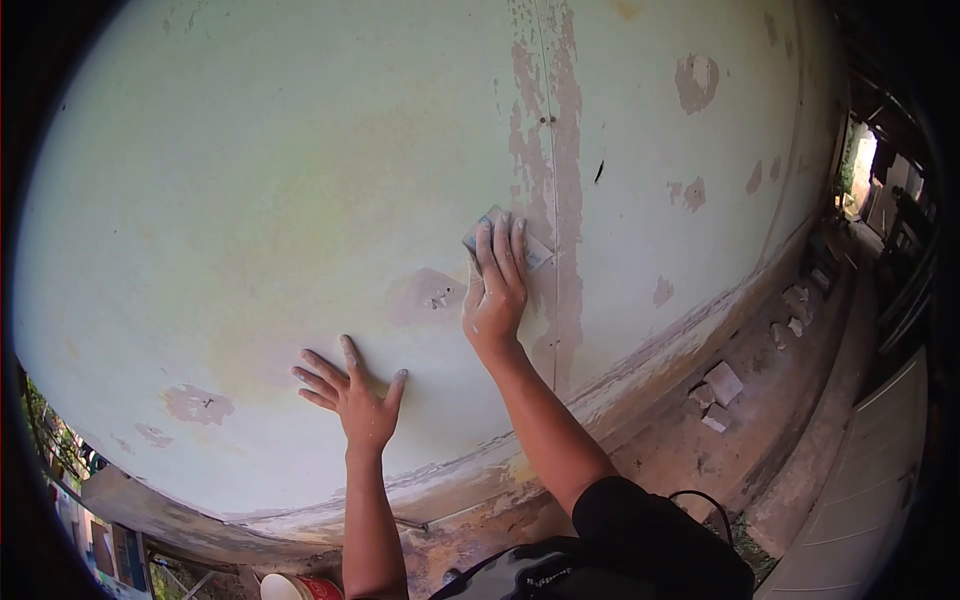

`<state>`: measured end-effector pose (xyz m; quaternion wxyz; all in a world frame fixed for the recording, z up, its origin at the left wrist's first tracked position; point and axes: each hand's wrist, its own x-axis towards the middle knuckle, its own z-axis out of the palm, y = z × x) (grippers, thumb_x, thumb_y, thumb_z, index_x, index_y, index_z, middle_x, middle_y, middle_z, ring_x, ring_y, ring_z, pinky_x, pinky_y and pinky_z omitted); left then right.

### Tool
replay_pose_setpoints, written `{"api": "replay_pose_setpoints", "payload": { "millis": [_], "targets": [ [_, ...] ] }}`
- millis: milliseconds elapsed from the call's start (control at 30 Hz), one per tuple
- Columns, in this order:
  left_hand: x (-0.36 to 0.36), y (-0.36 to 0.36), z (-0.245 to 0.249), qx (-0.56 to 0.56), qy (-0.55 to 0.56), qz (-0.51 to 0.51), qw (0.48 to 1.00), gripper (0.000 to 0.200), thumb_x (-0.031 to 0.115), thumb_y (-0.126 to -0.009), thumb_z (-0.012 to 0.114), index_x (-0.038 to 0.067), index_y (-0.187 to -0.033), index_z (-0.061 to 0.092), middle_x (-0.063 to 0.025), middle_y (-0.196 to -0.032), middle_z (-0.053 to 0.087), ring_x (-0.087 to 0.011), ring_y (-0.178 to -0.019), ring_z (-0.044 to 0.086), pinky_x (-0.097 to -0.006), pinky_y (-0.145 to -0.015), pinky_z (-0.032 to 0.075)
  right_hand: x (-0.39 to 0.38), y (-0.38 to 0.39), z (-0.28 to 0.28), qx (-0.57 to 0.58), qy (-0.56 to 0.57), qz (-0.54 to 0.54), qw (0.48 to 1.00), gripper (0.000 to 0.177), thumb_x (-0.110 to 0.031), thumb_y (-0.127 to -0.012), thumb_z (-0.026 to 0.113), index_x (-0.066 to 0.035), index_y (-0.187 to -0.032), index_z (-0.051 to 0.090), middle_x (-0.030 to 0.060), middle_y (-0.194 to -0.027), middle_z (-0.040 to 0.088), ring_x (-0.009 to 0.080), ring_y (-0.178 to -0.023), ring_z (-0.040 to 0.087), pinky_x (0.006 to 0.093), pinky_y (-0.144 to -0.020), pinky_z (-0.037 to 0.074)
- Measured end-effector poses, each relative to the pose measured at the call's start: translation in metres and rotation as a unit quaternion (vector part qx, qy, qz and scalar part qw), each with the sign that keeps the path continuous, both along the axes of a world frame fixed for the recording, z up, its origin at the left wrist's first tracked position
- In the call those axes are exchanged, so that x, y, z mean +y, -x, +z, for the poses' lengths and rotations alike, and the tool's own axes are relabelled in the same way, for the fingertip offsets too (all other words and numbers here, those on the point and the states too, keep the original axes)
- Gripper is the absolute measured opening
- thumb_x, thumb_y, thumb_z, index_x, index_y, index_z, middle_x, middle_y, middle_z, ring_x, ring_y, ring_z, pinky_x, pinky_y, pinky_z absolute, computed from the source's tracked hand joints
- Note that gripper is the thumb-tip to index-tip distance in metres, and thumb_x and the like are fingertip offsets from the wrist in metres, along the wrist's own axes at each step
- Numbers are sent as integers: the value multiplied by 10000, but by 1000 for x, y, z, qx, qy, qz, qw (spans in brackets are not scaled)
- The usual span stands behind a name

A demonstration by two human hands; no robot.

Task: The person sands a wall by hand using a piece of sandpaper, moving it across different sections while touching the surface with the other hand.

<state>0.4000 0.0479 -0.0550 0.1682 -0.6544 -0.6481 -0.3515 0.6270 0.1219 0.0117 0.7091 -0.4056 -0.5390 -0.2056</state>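
My right hand (497,290) presses a grey piece of sandpaper (540,254) with faint bluish print flat to the pale green wall (300,150), fingers closed over it. Just right of it, a vertical seam (566,200) runs down the wall with paint flaked off along both sides. Lower and to the left, my left hand (362,400) rests on the wall with fingers spread, holding nothing. Whitish dust coats the fingertips of both hands. Between them is a bare patch (420,297) with small dark holes.
More peeled patches (696,82) dot the wall. Broken pale blocks (722,383) lie on the ground along its base at right. A white and red bucket (300,587) stands at the bottom. A pale panel (870,490) is at the lower right.
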Motion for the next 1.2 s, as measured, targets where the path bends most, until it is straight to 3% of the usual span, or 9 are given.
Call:
{"api": "replay_pose_setpoints", "payload": {
  "millis": [100, 267, 467, 567, 667, 867, 967, 1100, 1200],
  "targets": [
    [0, -2, 0, -4, -7, 2, 1000, 1116, 602, -859, 785, 158, -1711, 216, -358, -1712, -188, -577, -1550, -263, -785, -1159, -124, -2, -5, -14, -42, 11, 6, 999, 452, 28, -950, 573, 36, -1393, 659, 238, -1501, 595, 497, -1451, 482, 562, -1198, 390],
    [-1, 0, -3, 18, -11, 15, 1000, 1097, 590, -871, 784, 156, -1709, 223, -353, -1721, -157, -574, -1564, -222, -760, -1186, -108, -9, -22, -144, -128, 80, -19, 988, 458, 26, -893, 569, -27, -1318, 732, 174, -1427, 675, 425, -1409, 563, 530, -1168, 437],
    [-6, 4, -4, 39, 2, 7, 999, 1073, 559, -885, 774, 140, -1707, 227, -361, -1726, -107, -575, -1576, -179, -741, -1207, -87, 15, -41, -60, -138, -56, -22, 989, 440, 65, -868, 553, 3, -1253, 756, 193, -1334, 725, 438, -1348, 616, 531, -1108, 497],
    [-10, 2, -5, 22, 19, 0, 1000, 1046, 530, -890, 769, 144, -1705, 240, -358, -1730, -91, -576, -1577, -173, -737, -1213, -80, 13, -37, 17, -112, -64, -17, 992, 443, 83, -860, 554, 20, -1252, 750, 195, -1344, 719, 440, -1364, 602, 528, -1127, 480],
    [-11, 7, -16, 27, 28, -6, 999, 1019, 507, -894, 763, 150, -1702, 255, -345, -1737, -75, -573, -1579, -170, -733, -1219, -77, 6, -31, 30, -99, -51, -14, 994, 449, 90, -857, 559, 28, -1262, 742, 196, -1344, 718, 438, -1371, 596, 525, -1141, 467],
    [-10, 14, -27, 36, 24, -32, 999, 982, 523, -913, 733, 144, -1696, 277, -332, -1745, -44, -567, -1582, -170, -726, -1220, -97, -14, -44, -115, -144, 57, -22, 988, 437, 81, -869, 567, 30, -1267, 739, 210, -1328, 719, 434, -1361, 604, 524, -1139, 473],
    [-8, 15, -26, 39, 15, -47, 998, 967, 529, -922, 720, 148, -1695, 282, -334, -1744, -39, -567, -1582, -170, -728, -1215, -111, -1, -54, -77, -150, 8, -40, 988, 438, 86, -873, 573, 34, -1277, 734, 221, -1341, 708, 440, -1347, 612, 519, -1122, 494],
    [-4, 18, -37, 40, 5, -54, 998, 952, 525, -929, 714, 156, -1695, 286, -337, -1743, -30, -570, -1581, -166, -737, -1205, -122, 13, -42, 40, -90, -51, -40, 994, 497, 118, -860, 577, 47, -1339, 689, 240, -1393, 671, 457, -1377, 581, 506, -1140, 487],
    [-5, 16, -34, -6, 28, -70, 997, 850, 498, -936, 708, 196, -1661, 381, -335, -1742, 41, -615, -1569, -125, -792, -1176, -92, 9, -31, 60, -77, -36, -37, 996, 516, 131, -872, 561, 30, -1361, 688, 246, -1428, 652, 443, -1416, 552, 470, -1143, 487]
  ]
}}
